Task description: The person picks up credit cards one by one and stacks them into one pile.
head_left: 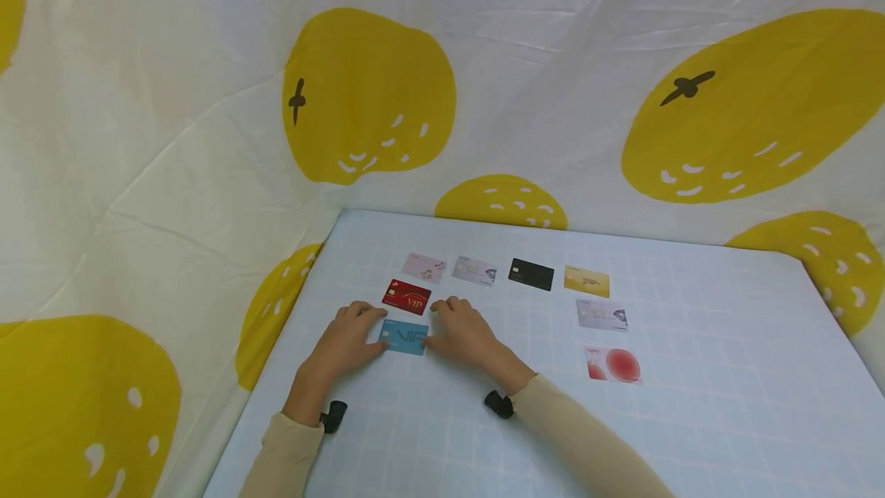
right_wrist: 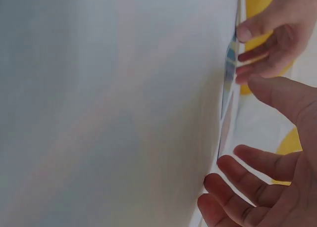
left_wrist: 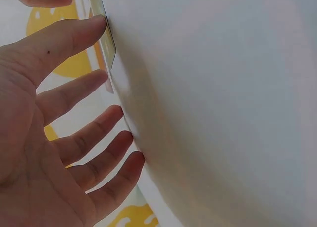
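Note:
A blue VIP card (head_left: pixel 404 336) lies flat on the table between my two hands. My left hand (head_left: pixel 348 335) is at its left side, the thumb touching the card's edge and the other fingers spread on the tabletop, as the left wrist view shows too. From the right, my right hand (head_left: pixel 466 333) rests with its thumb at the card's right edge; whether it touches is hard to tell. Its fingers are loosely bent and spread (right_wrist: pixel 247 175). Just beyond the blue card lies a red VIP card (head_left: pixel 406 297), close to the fingertips of both hands.
Along the back lie a pink card (head_left: pixel 425 267), a silver card (head_left: pixel 474 271), a black card (head_left: pixel 531 274) and a gold card (head_left: pixel 587 281). Below the gold one are another silver card (head_left: pixel 602 314) and a white card with red circles (head_left: pixel 614 365). A fruit-patterned curtain (head_left: pixel 525 98) borders the table.

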`<action>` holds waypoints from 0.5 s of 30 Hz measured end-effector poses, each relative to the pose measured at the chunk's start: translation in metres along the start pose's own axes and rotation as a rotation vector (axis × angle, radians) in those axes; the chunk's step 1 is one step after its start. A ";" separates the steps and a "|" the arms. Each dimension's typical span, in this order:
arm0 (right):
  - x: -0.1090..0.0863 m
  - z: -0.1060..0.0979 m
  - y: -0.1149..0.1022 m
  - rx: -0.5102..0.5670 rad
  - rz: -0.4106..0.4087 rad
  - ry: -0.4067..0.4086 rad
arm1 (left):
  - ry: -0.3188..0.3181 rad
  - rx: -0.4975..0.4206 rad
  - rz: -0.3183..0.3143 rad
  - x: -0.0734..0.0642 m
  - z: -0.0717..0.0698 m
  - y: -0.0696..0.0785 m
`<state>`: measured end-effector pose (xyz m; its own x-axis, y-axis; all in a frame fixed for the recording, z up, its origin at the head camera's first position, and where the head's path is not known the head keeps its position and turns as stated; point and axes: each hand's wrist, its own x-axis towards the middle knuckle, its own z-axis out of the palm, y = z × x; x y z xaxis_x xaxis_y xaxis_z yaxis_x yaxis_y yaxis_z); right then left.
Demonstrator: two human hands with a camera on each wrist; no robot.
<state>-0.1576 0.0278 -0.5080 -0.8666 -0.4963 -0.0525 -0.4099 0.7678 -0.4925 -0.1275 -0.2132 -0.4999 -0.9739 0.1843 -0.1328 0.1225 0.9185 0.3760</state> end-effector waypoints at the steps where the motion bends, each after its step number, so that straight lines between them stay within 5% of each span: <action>1: 0.001 0.001 -0.002 -0.016 -0.009 -0.003 | -0.004 0.004 0.003 0.000 0.000 0.000; 15: 0.001 0.013 -0.013 -0.213 -0.061 0.021 | 0.002 -0.013 0.045 0.001 0.000 -0.006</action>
<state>-0.1494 0.0120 -0.5132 -0.8429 -0.5381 -0.0090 -0.5111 0.8056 -0.2995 -0.1289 -0.2184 -0.5023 -0.9678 0.2245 -0.1139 0.1636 0.9048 0.3932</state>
